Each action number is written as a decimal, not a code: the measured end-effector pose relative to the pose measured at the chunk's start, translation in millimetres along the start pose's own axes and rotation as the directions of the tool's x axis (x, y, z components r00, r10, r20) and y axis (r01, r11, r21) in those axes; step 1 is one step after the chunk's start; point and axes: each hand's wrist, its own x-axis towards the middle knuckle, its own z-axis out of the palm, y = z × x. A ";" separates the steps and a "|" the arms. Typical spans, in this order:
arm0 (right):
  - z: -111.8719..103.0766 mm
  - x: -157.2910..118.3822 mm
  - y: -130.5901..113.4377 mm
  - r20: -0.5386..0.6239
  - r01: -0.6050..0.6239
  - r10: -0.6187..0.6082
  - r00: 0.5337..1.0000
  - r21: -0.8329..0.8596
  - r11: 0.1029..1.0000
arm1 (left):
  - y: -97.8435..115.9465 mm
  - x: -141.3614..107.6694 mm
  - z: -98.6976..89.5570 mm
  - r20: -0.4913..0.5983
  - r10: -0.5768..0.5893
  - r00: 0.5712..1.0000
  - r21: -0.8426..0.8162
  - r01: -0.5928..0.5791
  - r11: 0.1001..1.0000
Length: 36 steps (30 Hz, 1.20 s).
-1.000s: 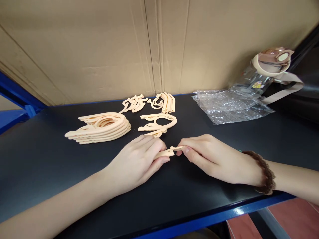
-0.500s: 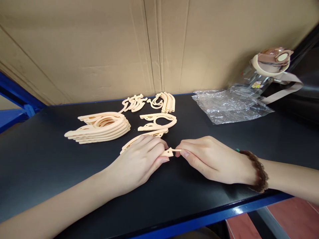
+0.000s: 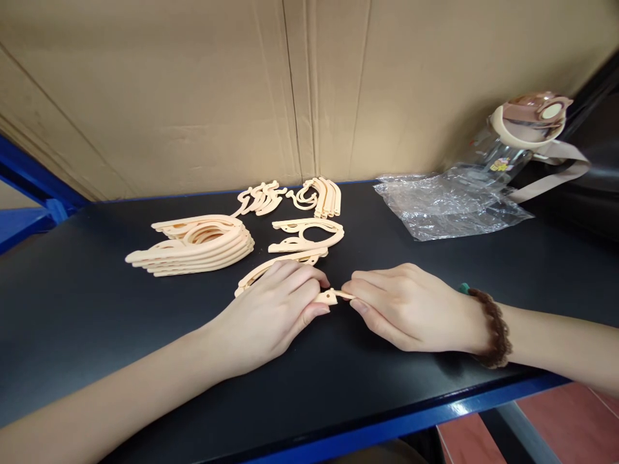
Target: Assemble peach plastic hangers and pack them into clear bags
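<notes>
Near the middle of the black tabletop, my left hand (image 3: 278,312) is closed around a cream plastic hanger arm (image 3: 327,297). Only its holed end shows past my thumb. My right hand (image 3: 403,309), with a brown band at the wrist, pinches a thin cream hanger hook (image 3: 344,294) whose stem meets that end; my fingers hide the rest of it. Just behind my left hand lies another folded hanger piece (image 3: 280,265), partly covered by the hand. A further curved hanger piece (image 3: 333,237) rests beyond it.
Stacked curved hanger pieces (image 3: 207,258) stand at the left. Loose hooks (image 3: 261,198) and a small group of hanger arms (image 3: 329,198) lie at the back. A clear plastic bag (image 3: 435,206) and a strapped water bottle (image 3: 527,122) are at the right, before a cardboard wall (image 3: 193,96).
My right hand has tilted the hook slightly, so its stem now slopes down toward my right fingers. My left hand keeps its grip. The whole view has shifted a little.
</notes>
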 end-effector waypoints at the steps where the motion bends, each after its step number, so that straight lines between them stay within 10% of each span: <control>1: 0.3 -0.2 -0.2 -0.012 0.014 -0.014 1.000 -0.020 1.000 | -0.2 -0.2 0.1 0.000 0.000 1.000 0.003 0.000 1.000; 18: 3.4 -3.2 -2.3 -0.098 0.123 -0.151 0.984 -0.245 0.962 | 0.3 -0.2 -1.6 0.030 0.012 0.999 0.007 -0.012 1.000; 36: -4.0 -0.1 -3.6 0.053 -0.145 0.136 0.989 0.232 0.962 | 0.0 1.5 -4.8 0.009 0.013 1.000 -0.047 -0.013 0.999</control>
